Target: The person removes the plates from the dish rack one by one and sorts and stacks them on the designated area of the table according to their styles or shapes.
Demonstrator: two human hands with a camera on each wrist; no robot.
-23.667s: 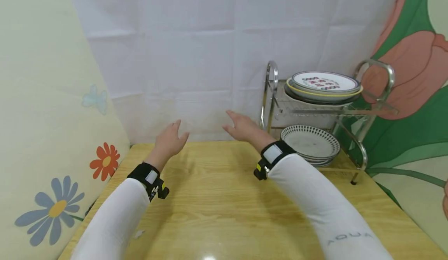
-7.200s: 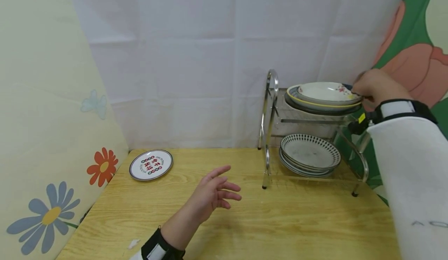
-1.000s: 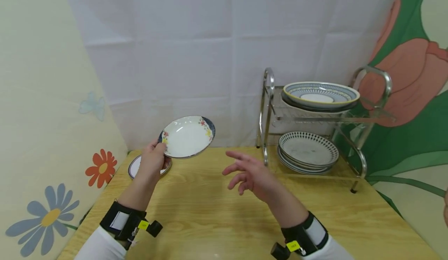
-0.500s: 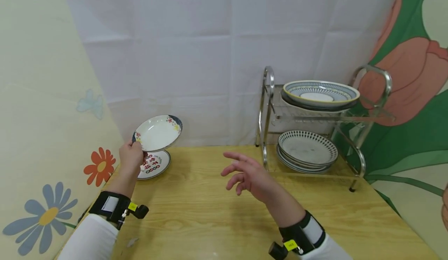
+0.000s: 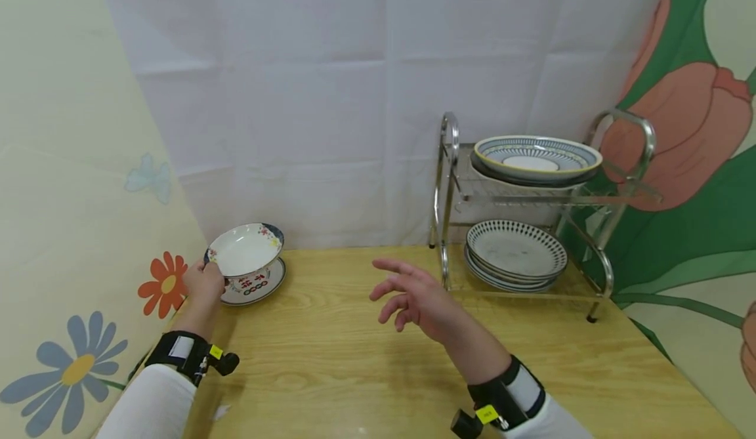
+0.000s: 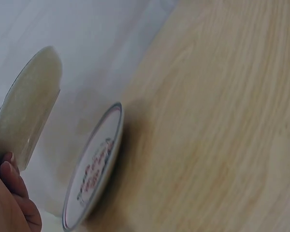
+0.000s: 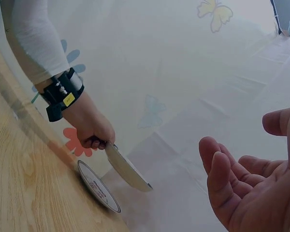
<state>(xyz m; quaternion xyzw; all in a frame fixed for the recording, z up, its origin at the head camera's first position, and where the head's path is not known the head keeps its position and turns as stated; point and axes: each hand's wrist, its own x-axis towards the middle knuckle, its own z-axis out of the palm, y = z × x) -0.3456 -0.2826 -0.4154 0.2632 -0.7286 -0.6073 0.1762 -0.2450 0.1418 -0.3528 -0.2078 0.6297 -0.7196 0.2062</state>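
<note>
My left hand (image 5: 203,287) pinches the near-left rim of a white floral plate (image 5: 245,250) with dark blue edge patches. That plate hovers just above a flat white plate (image 5: 260,288) with red lettering, which lies at the table's back left corner. The left wrist view shows a gap between the floral plate's underside (image 6: 29,108) and the lettered plate (image 6: 94,169). My right hand (image 5: 416,298) hangs over the middle of the table, fingers loosely bent, holding nothing; its fingers also show in the right wrist view (image 7: 251,179).
A two-tier metal rack (image 5: 449,196) stands at the back right. On its upper shelf sits a blue-patterned plate with a yellow rim (image 5: 537,157), stacked on a darker one. Several plates with a black-dotted rim (image 5: 516,249) are stacked below. A white cloth (image 5: 307,98) hangs behind the table.
Over the last second the left hand has carried the floral plate left and then down over the lettered plate. The right hand has barely moved. Earlier, both plates were on the rack's upper shelf.
</note>
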